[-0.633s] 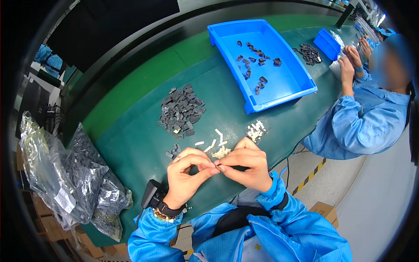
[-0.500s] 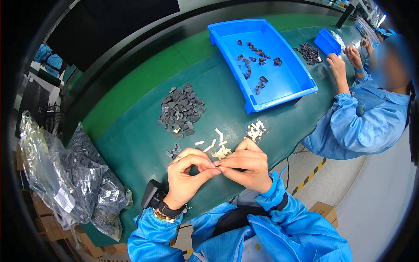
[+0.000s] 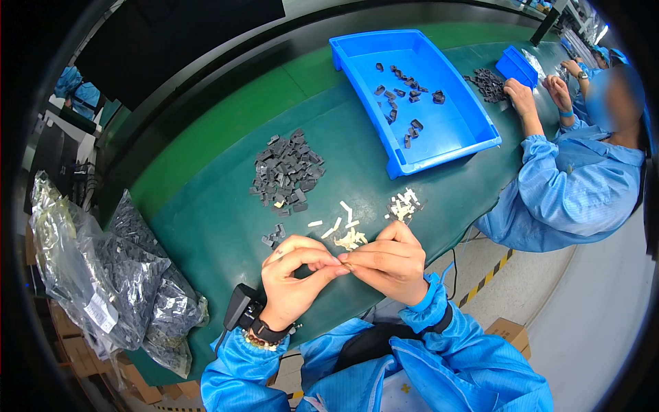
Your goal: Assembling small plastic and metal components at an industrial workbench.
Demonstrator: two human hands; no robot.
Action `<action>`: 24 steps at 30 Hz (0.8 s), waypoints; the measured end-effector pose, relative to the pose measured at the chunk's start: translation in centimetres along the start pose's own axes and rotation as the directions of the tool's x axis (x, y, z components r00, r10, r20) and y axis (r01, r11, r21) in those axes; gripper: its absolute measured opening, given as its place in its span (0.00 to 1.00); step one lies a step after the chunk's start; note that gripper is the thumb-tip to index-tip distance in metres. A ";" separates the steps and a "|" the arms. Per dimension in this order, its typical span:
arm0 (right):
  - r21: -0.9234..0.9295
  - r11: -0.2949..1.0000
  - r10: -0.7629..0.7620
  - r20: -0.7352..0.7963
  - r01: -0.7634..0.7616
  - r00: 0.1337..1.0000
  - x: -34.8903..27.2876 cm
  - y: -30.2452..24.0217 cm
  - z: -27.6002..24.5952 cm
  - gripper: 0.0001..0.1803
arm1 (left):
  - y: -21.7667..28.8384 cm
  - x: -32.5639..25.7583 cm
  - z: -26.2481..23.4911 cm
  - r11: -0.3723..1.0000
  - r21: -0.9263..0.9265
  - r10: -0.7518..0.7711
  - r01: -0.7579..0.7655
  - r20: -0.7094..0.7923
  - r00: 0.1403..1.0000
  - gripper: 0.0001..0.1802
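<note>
Over the near side of the table, my left hand (image 3: 294,280) and my right hand (image 3: 390,266) meet fingertip to fingertip, both pinched closed. Whatever they hold between them is mostly hidden and too small to name. Just beyond the fingertips lies a small heap of cream-coloured strips (image 3: 351,239), with a few loose strips around it. White strips (image 3: 405,204) make another heap beyond my right hand. A few small dark plastic pieces (image 3: 273,235) lie beyond my left hand, and a larger pile of dark plastic pieces (image 3: 288,170) is farther off.
A blue tray (image 3: 445,159) with scattered black parts stands at the far right of the green table (image 3: 206,206). Clear plastic bags of dark parts (image 3: 130,288) slump at the left. On the right, a co-worker (image 3: 576,185) sits near black parts (image 3: 489,86) and a blue bin (image 3: 516,66).
My hands stay pinched together with barely any movement. The co-worker's nearer hand has moved slightly left, to the pile of black parts. The whole view has shifted a little.
</note>
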State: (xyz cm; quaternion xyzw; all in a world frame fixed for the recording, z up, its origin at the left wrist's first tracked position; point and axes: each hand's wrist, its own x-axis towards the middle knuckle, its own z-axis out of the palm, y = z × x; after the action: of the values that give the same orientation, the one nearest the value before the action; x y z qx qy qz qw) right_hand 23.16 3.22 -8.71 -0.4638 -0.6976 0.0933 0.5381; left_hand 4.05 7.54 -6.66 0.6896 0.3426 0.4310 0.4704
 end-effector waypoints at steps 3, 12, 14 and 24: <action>-0.002 1.000 -0.004 -0.001 0.004 1.000 0.0 0.0 0.0 0.14 | 0.0 0.0 -0.1 1.000 0.022 0.015 -0.015 0.003 1.000 0.12; -0.008 1.000 -0.001 0.001 0.001 1.000 0.1 -0.1 -0.1 0.15 | -0.6 -0.1 0.1 0.999 0.007 0.035 -0.035 0.022 0.999 0.10; 0.001 1.000 0.000 -0.005 0.000 1.000 0.1 -0.1 -0.1 0.14 | -0.7 -0.1 0.1 0.998 0.015 0.061 -0.061 0.030 0.998 0.10; 0.132 0.941 0.328 -0.133 -0.312 0.935 0.1 0.1 0.0 0.05 | -0.1 0.3 0.9 0.983 0.184 -0.002 -0.016 0.097 0.995 0.09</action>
State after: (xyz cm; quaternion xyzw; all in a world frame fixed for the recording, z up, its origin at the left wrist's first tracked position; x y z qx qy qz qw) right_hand 23.27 3.38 -8.68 -0.5470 -0.5633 0.1817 0.5919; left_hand 4.96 7.55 -6.78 0.7516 0.3555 0.3651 0.4188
